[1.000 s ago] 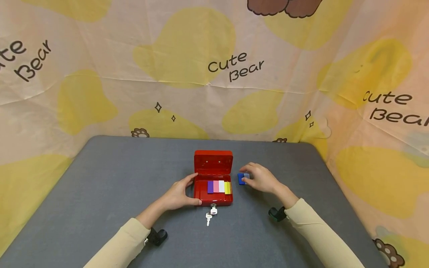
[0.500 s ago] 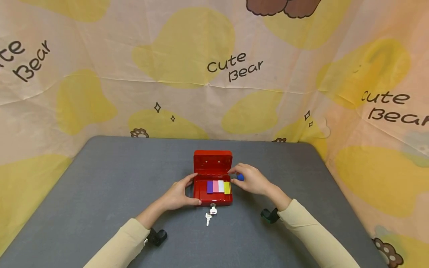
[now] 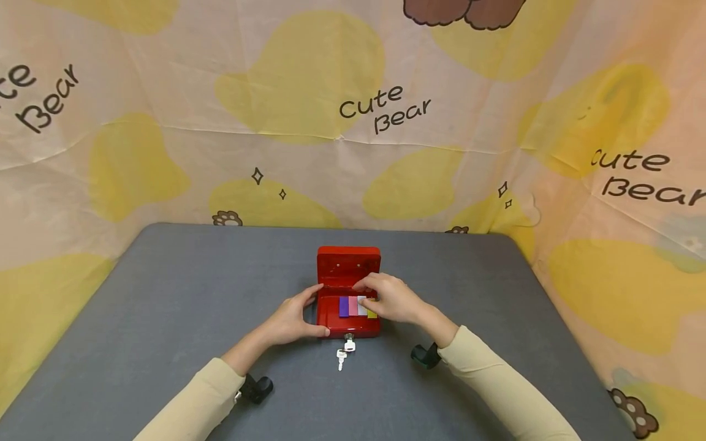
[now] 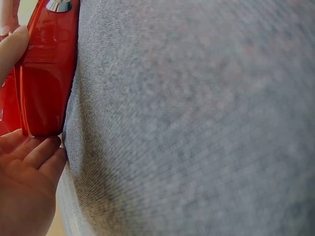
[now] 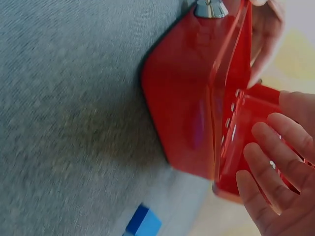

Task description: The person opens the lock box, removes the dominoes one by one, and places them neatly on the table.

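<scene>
A red cash box (image 3: 361,334) stands on the table, its lid (image 3: 349,269) raised at the back. Inside, four-sided small blocks lie in a row: purple (image 3: 344,307), pink (image 3: 353,305), white (image 3: 361,311) and yellow (image 3: 372,313). My left hand (image 3: 289,320) grips the box's left side, thumb at the front corner and fingers toward the back. Over the box's right side, my right hand (image 3: 394,298) reaches in, thumb tip overlapping the white block; no held block shows. In the right wrist view, its fingers (image 5: 266,164) are spread.
A blue block (image 5: 143,222) lies on the table to the right of the box; my right hand hides it in the head view. Two keys (image 3: 350,346) hang from the front lock. A patterned cloth (image 3: 298,73) rises behind the grey table (image 3: 248,257).
My right hand has moved left from the blue blocks beside the box to over its right half. My left hand stays on the box, and the row of blocks keeps its place.
</scene>
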The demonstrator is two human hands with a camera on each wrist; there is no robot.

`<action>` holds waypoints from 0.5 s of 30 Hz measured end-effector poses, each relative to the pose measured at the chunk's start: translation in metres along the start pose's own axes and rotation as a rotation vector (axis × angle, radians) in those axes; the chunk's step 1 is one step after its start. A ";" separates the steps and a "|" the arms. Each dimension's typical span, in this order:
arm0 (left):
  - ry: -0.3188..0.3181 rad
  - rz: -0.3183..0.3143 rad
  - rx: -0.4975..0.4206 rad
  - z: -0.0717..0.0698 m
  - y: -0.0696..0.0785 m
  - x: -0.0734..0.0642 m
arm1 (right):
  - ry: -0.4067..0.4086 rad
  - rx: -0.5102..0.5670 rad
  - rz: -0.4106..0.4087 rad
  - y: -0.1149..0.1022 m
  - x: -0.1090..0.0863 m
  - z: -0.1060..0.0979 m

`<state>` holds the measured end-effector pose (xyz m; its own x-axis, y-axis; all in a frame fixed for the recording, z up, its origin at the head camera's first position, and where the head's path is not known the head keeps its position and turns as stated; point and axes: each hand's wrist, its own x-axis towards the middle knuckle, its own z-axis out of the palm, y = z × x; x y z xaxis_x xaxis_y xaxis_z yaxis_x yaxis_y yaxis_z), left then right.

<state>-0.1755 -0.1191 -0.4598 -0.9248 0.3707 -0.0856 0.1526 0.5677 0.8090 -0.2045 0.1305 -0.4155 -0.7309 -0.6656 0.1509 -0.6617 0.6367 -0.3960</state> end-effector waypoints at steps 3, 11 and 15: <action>0.002 0.007 0.000 -0.001 -0.001 0.000 | -0.019 0.001 -0.012 -0.004 0.005 0.004; 0.004 0.012 0.011 -0.001 -0.001 0.001 | -0.058 -0.021 -0.035 -0.010 0.015 0.013; 0.006 0.014 0.013 -0.001 -0.001 0.002 | -0.065 -0.048 -0.057 -0.012 0.018 0.019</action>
<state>-0.1776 -0.1201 -0.4604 -0.9248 0.3737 -0.0710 0.1696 0.5721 0.8024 -0.2064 0.1034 -0.4257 -0.6806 -0.7240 0.1121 -0.7101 0.6143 -0.3440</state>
